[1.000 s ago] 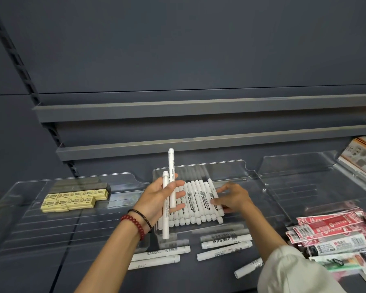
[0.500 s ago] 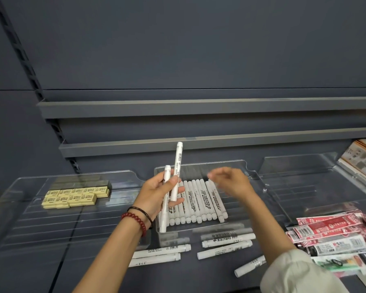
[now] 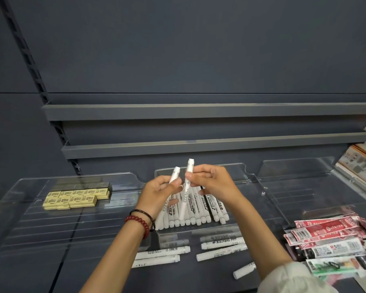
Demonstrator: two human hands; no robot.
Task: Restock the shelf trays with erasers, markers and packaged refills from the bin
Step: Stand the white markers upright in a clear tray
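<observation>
My left hand (image 3: 159, 192) grips one white marker (image 3: 175, 174) above the middle clear tray (image 3: 247, 172). My right hand (image 3: 212, 182) pinches a second white marker (image 3: 184, 199) beside it, held nearly upright. Under both hands a row of several white markers (image 3: 201, 210) lies in that tray. Several loose markers (image 3: 222, 244) lie on the shelf in front of the tray. Yellow erasers (image 3: 76, 197) sit in the left clear tray (image 3: 30, 218). Packaged refills (image 3: 325, 233) are piled at the right.
An empty-looking clear tray (image 3: 294, 187) stands to the right of the marker tray. Two grey shelf rails (image 3: 199, 144) run above. Printed packages (image 3: 363, 161) lean at the far right edge. A slotted upright (image 3: 34, 66) rises on the left.
My right hand rose from the marker row and took the taller of the two markers that my left hand held. My left hand keeps the other one.
</observation>
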